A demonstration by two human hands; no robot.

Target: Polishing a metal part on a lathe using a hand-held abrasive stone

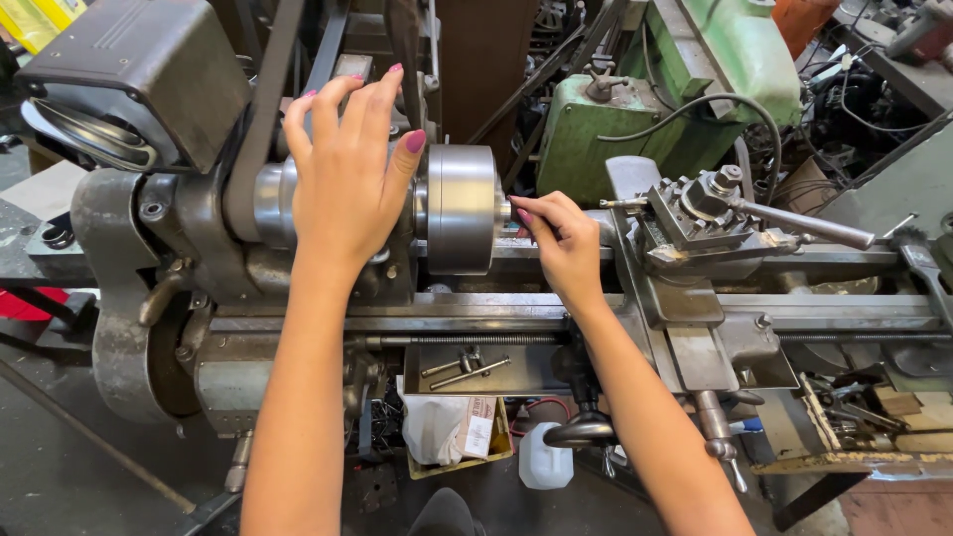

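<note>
**Hands at the lathe chuck**

Here the left hand (347, 174) lies flat over the headstock of a grey metal lathe (298, 328), fingers spread wide and straight, the palm against the spindle housing just left of the chuck (460, 206). It grips nothing; the thumb reaches toward the chuck's rear edge.

The chuck is a broad, smooth steel cylinder, bright and polished, with a faint band of reflection round its rim. It sits on the spindle above the lathe bed, between the two hands, its flat face turned toward the right.

The right hand (561, 238) is at that face, fingers drawn close together and pinched at the centre of the chuck, the fingertips touching it. Whether they hold some small piece there is too hidden to tell.

Right of that hand stands the tool post (707, 210) on the carriage, its long handle (809, 226) pointing away to the right. Below the bed a shallow tray (422, 382) holds two loose metal keys (467, 369). A green machine (596, 124) stands behind.
</note>
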